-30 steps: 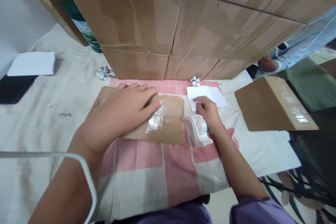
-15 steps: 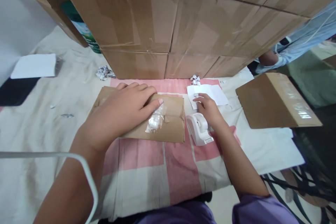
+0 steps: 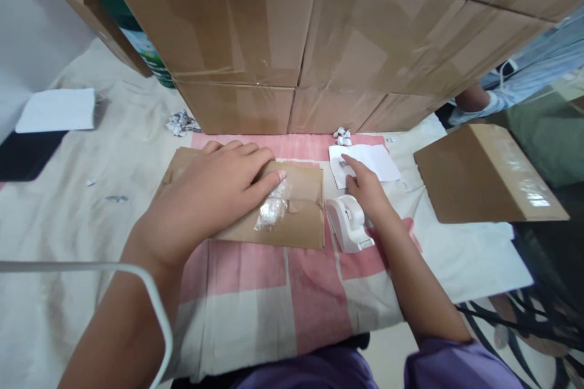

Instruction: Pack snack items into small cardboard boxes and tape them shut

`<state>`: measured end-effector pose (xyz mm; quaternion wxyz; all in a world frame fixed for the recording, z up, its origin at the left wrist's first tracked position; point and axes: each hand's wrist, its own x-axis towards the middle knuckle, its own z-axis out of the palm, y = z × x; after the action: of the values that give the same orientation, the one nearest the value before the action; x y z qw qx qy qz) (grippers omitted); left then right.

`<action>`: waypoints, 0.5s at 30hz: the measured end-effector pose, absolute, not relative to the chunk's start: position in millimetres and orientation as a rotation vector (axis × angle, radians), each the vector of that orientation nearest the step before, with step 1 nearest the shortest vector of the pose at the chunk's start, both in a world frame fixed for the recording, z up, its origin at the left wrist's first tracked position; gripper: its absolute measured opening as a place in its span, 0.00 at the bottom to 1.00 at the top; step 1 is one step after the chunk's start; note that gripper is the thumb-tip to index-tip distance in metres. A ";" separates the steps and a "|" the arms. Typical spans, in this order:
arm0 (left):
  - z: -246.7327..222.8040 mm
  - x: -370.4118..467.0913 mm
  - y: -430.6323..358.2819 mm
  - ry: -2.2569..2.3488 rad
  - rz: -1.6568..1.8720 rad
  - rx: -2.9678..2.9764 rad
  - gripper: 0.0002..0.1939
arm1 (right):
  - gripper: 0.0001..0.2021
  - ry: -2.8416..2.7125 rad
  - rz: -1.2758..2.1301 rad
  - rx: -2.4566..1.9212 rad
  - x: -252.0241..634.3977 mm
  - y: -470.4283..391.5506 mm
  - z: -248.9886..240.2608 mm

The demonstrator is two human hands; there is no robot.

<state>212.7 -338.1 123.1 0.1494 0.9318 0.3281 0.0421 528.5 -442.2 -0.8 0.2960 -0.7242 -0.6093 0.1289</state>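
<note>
My left hand [image 3: 214,194] lies flat, fingers spread, on a flattened brown cardboard piece [image 3: 301,225]. Its thumb touches the edge of a patch of clear shiny tape [image 3: 272,209] stuck on that cardboard. My right hand [image 3: 365,185] is over white paper [image 3: 376,161], index finger stretched out and the other fingers curled under. A small dark mark or scrap shows on the paper by the fingertip. Just below that hand stands a white tape dispenser [image 3: 349,225], beside the cardboard's right edge.
Stacked taped cardboard boxes [image 3: 255,24] rise at the back. An angled cardboard piece [image 3: 460,176] sits at the right, near a person's hand [image 3: 472,98]. Crumpled paper [image 3: 181,123] lies back left. A white cable [image 3: 150,285] crosses the lower left.
My right index finger has straightened and parted from the thumb over the paper. My left hand remains on the cardboard. The view has shifted slightly.
</note>
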 end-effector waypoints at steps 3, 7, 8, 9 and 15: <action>122.9 212.6 -337.3 0.926 0.103 2.675 0.21 | 0.33 -1.590 0.320 -1.950 529.0 -441.7 -3.1; 122.4 213.0 -336.4 0.931 0.097 2.689 0.21 | 0.25 -1.659 0.250 -1.957 532.2 -438.5 -6.5; 122.5 213.3 -336.5 0.937 0.096 2.689 0.21 | 0.23 -1.672 0.244 -1.959 532.7 -437.9 -6.9; 122.8 213.5 -336.7 0.942 0.097 2.690 0.21 | 0.22 -1.680 0.239 -1.967 532.8 -437.6 -7.0; 123.2 213.2 -336.8 0.953 0.092 2.707 0.22 | 0.21 -1.664 0.196 -2.083 530.3 -439.6 -6.1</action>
<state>213.2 -336.8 123.2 0.1349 0.9341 0.3289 0.0317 530.3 -439.6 -6.1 0.2319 -0.7580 -0.6055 0.0712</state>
